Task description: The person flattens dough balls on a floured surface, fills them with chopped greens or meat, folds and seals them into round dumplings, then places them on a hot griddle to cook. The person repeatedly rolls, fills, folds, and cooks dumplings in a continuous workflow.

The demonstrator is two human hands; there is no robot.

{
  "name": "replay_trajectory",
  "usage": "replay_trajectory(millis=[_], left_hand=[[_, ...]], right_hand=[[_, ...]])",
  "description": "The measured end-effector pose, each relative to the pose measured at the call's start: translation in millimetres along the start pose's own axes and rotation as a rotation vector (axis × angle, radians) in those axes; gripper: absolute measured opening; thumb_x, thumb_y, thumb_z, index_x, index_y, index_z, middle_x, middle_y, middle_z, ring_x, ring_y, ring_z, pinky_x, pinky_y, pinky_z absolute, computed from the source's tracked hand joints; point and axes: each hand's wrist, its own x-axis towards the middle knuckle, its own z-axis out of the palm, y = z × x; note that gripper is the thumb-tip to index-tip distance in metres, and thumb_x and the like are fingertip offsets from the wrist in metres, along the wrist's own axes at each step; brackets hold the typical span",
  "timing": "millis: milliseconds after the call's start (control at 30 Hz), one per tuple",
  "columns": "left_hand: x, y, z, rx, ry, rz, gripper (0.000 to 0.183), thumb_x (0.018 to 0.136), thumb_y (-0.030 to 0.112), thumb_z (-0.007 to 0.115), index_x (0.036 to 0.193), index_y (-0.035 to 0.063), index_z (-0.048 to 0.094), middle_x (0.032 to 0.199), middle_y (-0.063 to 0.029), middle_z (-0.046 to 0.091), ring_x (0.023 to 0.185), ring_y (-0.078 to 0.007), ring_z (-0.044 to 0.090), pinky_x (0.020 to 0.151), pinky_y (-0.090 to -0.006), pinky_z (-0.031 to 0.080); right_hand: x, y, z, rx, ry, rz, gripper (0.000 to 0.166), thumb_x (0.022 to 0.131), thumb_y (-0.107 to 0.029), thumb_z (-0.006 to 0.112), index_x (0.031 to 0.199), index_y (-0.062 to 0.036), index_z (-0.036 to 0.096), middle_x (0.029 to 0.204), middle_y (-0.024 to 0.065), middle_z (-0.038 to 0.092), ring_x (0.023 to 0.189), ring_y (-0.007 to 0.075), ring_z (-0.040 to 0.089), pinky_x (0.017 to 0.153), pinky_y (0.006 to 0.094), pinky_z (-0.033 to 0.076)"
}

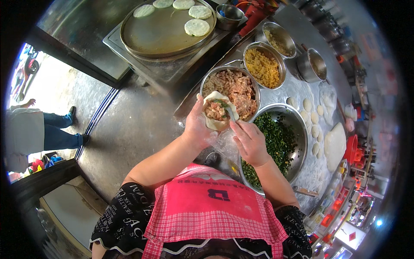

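Note:
A round dough wrapper rests in my left hand, its rim curling up around the filling. On it sit minced meat and some chopped greens. My right hand grips a flat metal spatula, whose blade presses at the right side of the filling. Just beyond the wrapper is a metal bowl of minced meat in two shades. Below my right forearm stands a large steel bowl of chopped greens.
A round griddle with several flat cakes is at the upper left. Farther back stand a pot of yellow shredded filling and other pots. Several dough balls and a large dough slab lie on the floured table. A person stands at the far left.

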Motion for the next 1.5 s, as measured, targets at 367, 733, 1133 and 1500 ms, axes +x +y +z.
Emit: replay_trajectory(millis=[367, 733, 1133, 1500], left_hand=[[-8.9, 34.3, -5.4, 0.075, -0.122, -0.214, 0.064, 0.098, 0.058, 0.037, 0.137, 0.0086, 0.045, 0.135, -0.0184, 0.052, 0.122, -0.0369, 0.052, 0.102, -0.0582, 0.043], [-15.5, 74.0, -15.0, 0.140, 0.035, -0.077, 0.062, 0.100, 0.055, 0.036, 0.133, 0.0032, 0.049, 0.127, -0.0180, 0.057, 0.119, -0.0339, 0.056, 0.103, -0.0516, 0.044], [-19.0, 29.8, 48.5, 0.472, -0.081, 0.043, 0.056, 0.104, 0.042, 0.036, 0.139, -0.0011, 0.042, 0.137, -0.0142, 0.051, 0.128, -0.0281, 0.049, 0.110, -0.0418, 0.036], [-10.7, 16.5, 6.8, 1.384, -0.196, 0.328, 0.072, 0.090, 0.015, 0.065, 0.149, 0.0006, 0.026, 0.152, -0.0177, 0.032, 0.145, -0.0288, 0.024, 0.118, -0.0463, 0.016]], right_hand=[[12.0, -1.1, -25.9, 1.089, 0.485, 0.931, 0.027, 0.096, -0.010, 0.046, 0.108, 0.0045, 0.066, 0.093, 0.0143, 0.069, 0.072, 0.0136, 0.061, 0.068, 0.0252, 0.047], [-8.9, 44.2, 12.6, 0.892, 0.363, 1.049, 0.032, 0.101, -0.023, 0.047, 0.118, 0.0002, 0.062, 0.104, 0.0115, 0.066, 0.078, 0.0117, 0.059, 0.070, 0.0241, 0.044], [67.0, -16.5, 67.8, 1.909, 0.756, 0.766, 0.042, 0.100, -0.032, 0.042, 0.130, -0.0042, 0.052, 0.133, 0.0139, 0.055, 0.120, 0.0283, 0.055, 0.104, 0.0411, 0.044], [25.2, -28.9, 52.4, 2.138, 0.753, 0.600, 0.036, 0.097, -0.032, 0.043, 0.119, -0.0076, 0.058, 0.113, 0.0096, 0.065, 0.105, 0.0247, 0.062, 0.089, 0.0390, 0.051]])
